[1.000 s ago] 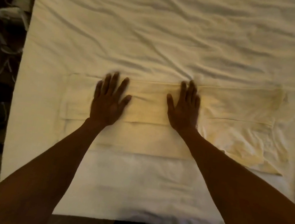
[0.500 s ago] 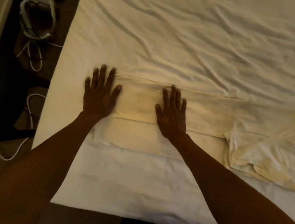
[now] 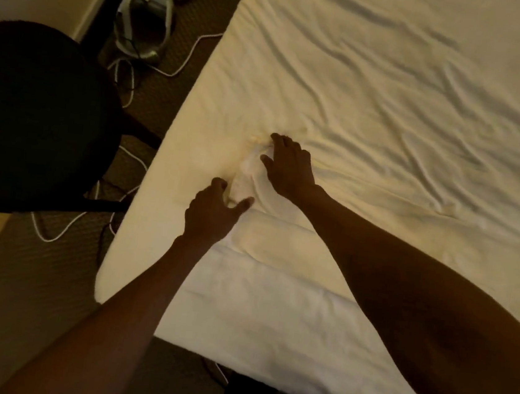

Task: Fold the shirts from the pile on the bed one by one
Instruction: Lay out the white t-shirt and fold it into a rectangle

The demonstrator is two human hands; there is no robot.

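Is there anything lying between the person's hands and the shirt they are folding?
Nothing visible. The left hand and the right hand are both already gathering the end of the shirt on the bed.

One head-worn camera looks steeply down, close over the bed (image 3: 395,82); floor (image 3: 172,41) shows toward ten o'clock.

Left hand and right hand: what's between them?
Head view: a bunched end of the cream shirt fills the gap between the left hand and right hand, both gripping it near the bed edge.
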